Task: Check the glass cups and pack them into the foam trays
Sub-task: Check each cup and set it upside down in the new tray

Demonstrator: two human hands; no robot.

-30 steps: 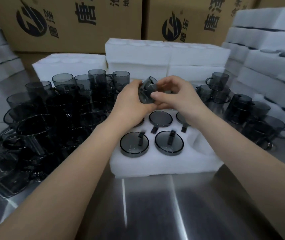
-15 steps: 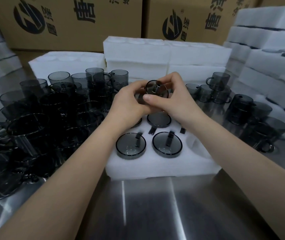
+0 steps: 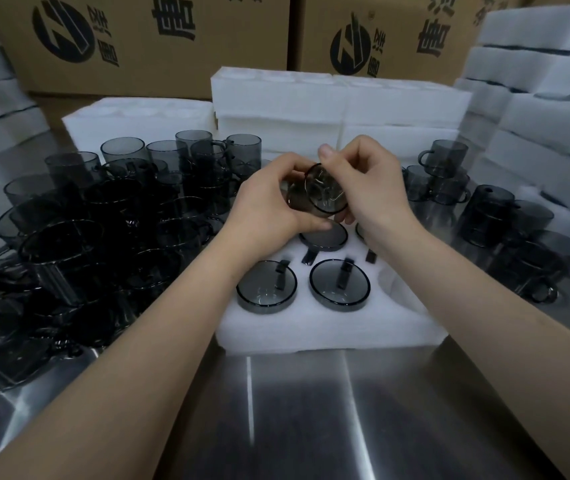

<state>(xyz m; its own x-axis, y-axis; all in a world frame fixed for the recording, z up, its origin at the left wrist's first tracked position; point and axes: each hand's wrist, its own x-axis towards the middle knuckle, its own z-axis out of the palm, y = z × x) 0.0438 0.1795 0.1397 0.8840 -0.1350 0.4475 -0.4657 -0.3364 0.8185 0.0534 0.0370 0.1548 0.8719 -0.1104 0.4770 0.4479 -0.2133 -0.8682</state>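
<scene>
both hands, left hand [image 3: 269, 199] and right hand [image 3: 366, 181], curl fingers round one smoky glass cup [image 3: 318, 194], seemingly tilted, above the foam tray [image 3: 311, 330].

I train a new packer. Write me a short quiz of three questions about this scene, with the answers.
1. True or false: the left hand and the right hand both hold one glass cup above the foam tray.
2. The bigger heap of loose cups lies on the person's: A left, B right.
3. Fill in: the tray's nearest row holds ___ cups.
Key: 1 true; 2 A; 3 two.
</scene>
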